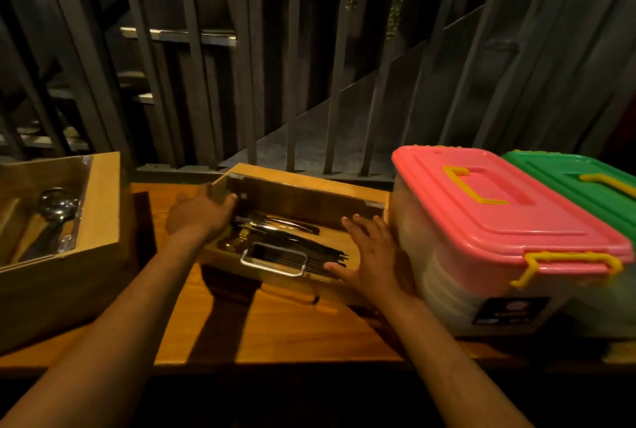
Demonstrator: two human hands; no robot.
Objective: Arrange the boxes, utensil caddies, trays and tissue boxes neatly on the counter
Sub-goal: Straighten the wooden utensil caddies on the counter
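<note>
Head view puts your two bare hands on a wooden utensil caddy [303, 193] at the middle of the counter [275, 327]. Your left hand [199, 217] grips the caddy's far left corner, thumb hooked over the rim into the inside and the fingers wrapped round the outer wall, where you cannot see them. Your right hand [370, 252] lies flat on the caddy's right side, fingers spread and pointing away from you, thumb stretched left along the near edge. Inside the caddy lies dark-handled cutlery [296, 238], and a metal handle [273, 264] sits on its near wall. Just right of the caddy, with your right hand between them, stands a clear storage box with a pink lid [499, 207] and yellow clasps; a green-lidded box [585, 183] stands touching it on the far right. At the left, well apart from the caddy, a larger wooden box [99, 200] holds a metal ladle [56, 207]. Behind the counter runs a dark railing [292, 83].
</note>
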